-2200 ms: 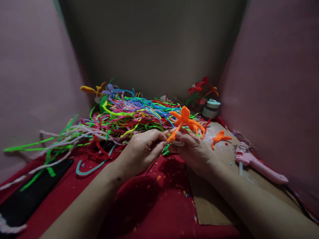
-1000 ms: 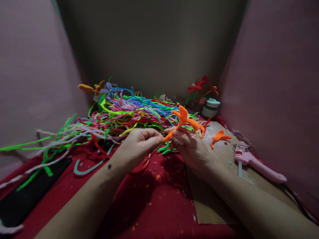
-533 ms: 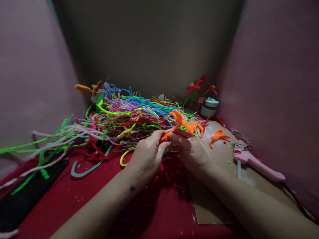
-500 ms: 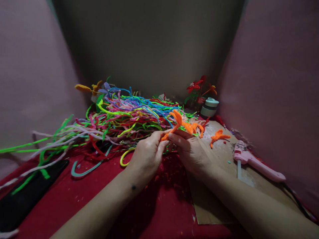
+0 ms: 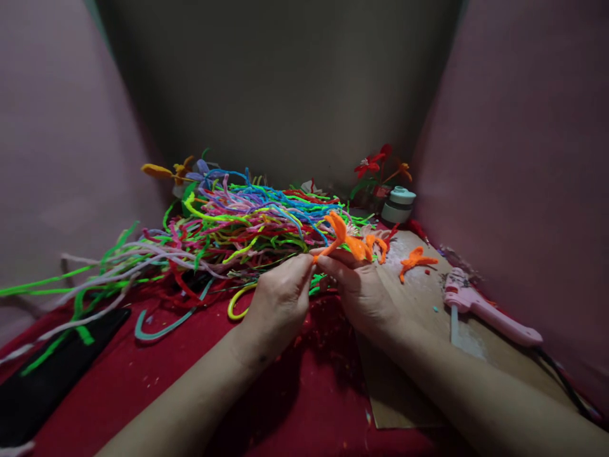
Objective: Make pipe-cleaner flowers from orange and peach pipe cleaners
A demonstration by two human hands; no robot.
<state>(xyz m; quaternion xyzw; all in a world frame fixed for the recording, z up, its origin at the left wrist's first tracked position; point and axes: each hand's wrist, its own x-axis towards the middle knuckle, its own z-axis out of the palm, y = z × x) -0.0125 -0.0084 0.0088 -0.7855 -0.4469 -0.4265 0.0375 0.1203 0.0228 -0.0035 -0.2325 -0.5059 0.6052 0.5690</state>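
Note:
Both hands meet over the red cloth, pinching an orange pipe-cleaner flower [image 5: 354, 246] between them. My left hand [image 5: 283, 291] is closed on the narrow lower end, its thumb and forefinger pressed together. My right hand [image 5: 364, 289] grips close beside it, just under the petals. The petals curl upward and to the right, above the right fingers. What the other fingers touch is hidden behind the hands. A second, smaller orange pipe-cleaner piece [image 5: 417, 261] lies to the right on the cardboard [image 5: 399, 400].
Behind my hands spreads a heap of many-coloured pipe cleaners [image 5: 266, 219]. A pink glue gun [image 5: 485, 311] rests on the cardboard at right, its cord trailing. Further back stands a pale green round container [image 5: 398, 206] near red flowers [image 5: 371, 165]. A black flat object [image 5: 61, 374] lies at left.
My left fingers have closed tighter at the orange flower's lower end, so less orange shows between the hands. My left wrist has turned slightly. The flower stays in nearly the same place.

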